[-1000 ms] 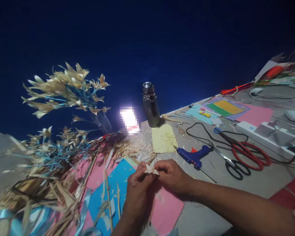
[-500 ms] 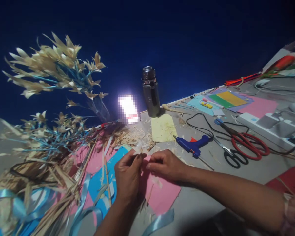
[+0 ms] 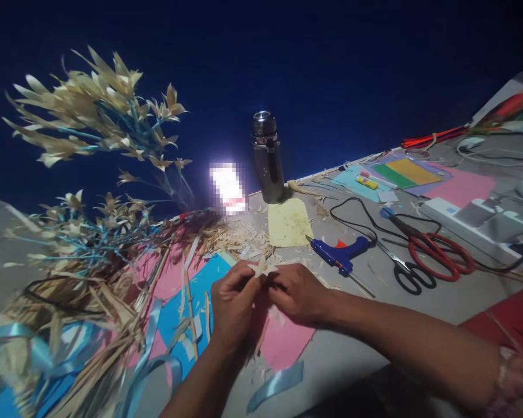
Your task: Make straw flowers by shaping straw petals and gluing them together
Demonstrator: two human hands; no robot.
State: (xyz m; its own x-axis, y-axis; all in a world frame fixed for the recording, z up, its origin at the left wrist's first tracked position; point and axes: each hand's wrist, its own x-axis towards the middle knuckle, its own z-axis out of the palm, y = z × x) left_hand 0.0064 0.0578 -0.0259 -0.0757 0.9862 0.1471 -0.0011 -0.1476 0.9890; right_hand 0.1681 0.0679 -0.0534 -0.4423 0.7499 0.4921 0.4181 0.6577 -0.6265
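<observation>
My left hand [image 3: 235, 299] and my right hand [image 3: 295, 293] meet over a pink paper sheet [image 3: 283, 342]. Between their pinched fingertips is a small pale piece of dried husk [image 3: 261, 269], partly hidden by the fingers. Just right of my right hand lies a blue hot glue gun [image 3: 342, 255] with a red trigger. Beyond the hands, a pale yellow sheet [image 3: 287, 223] carries bits of scrap. Blue paper [image 3: 196, 307] lies left of my left hand, under thin stalks and strips.
A dark flask [image 3: 268, 159] stands at the back beside a bright blurred light [image 3: 228, 188]. Husk flowers on blue stems [image 3: 113, 125] rise at left above loose husks [image 3: 100, 325] and blue ribbon [image 3: 39, 360]. Black-handled scissors [image 3: 412, 276], red-handled scissors [image 3: 440, 252] and a power strip [image 3: 470, 226] lie right.
My hands have come closer together, the right moving left to meet the left. The pale husk piece now shows above the fingertips. The view has shifted slightly.
</observation>
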